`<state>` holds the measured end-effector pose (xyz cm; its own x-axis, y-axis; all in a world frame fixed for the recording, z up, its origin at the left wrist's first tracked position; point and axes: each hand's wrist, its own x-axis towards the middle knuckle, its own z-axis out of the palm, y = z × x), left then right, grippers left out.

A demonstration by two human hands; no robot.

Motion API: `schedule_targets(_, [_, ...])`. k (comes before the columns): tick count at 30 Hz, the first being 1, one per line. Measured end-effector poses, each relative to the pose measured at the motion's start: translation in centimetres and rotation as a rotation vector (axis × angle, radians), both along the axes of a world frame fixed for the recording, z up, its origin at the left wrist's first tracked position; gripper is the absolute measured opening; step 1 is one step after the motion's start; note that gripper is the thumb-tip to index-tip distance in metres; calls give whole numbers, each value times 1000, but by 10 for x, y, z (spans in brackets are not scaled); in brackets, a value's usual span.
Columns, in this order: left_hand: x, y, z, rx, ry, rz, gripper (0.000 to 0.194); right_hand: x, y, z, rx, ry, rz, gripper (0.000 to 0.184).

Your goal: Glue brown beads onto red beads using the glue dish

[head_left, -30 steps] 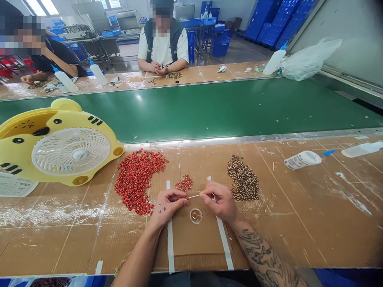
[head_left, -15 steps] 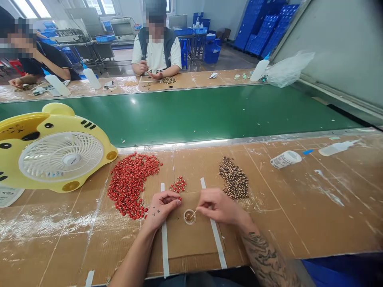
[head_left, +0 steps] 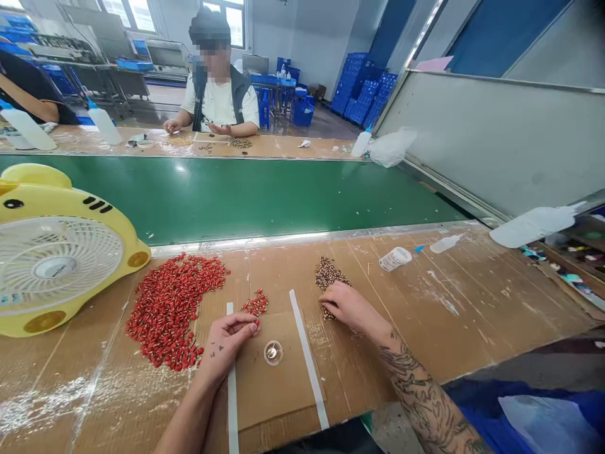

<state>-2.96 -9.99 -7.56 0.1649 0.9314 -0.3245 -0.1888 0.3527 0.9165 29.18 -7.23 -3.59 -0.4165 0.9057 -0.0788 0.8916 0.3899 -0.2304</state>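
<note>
My left hand [head_left: 227, 340] rests on the cardboard-covered bench, fingers pinched together beside a small cluster of red pieces [head_left: 255, 304]; what it grips is too small to name. My right hand [head_left: 344, 304] lies curled on the pile of small brown-and-white pieces [head_left: 327, 273], its fingertips in the pile and hidden. Between the hands sits a small round clear dish [head_left: 273, 352] on a taped cardboard square [head_left: 269, 378]. A large heap of red pieces [head_left: 171, 306] spreads out to the left.
A yellow desk fan [head_left: 51, 249] lies at the left. A green conveyor belt [head_left: 265, 192] runs behind the bench. A white bottle [head_left: 396, 258] and a squeeze bottle [head_left: 446, 243] lie at the right. A person [head_left: 215, 94] sits across the belt.
My right hand has left the clear dish and moved right onto the brown pile. My left hand stays pinched near the small red cluster. The camera has swung to the right.
</note>
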Motion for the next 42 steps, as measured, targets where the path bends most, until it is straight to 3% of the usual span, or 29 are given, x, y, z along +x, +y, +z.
schedule_targets(7, [-1, 2, -7, 53, -13, 15, 21, -15, 11, -1, 9, -35, 21, 19])
schedule_targets(17, [5, 1, -1, 32, -75, 21, 21, -41, 9, -5, -4, 33, -16, 20])
schedule_targets(25, [6, 2, 1, 16, -81, 22, 22, -51, 21, 14, -42, -48, 51, 19])
schedule_targets(33, [5, 2, -2, 35, -83, 17, 20, -62, 29, -1, -37, -115, 72, 24])
schedule_targets(39, [6, 2, 3, 42, -105, 6, 19, -56, 20, 5, 14, -5, 30, 22])
schedule_targets(42, [7, 2, 4, 63, -99, 9, 20, -63, 12, 6, -34, 339, -44, 20])
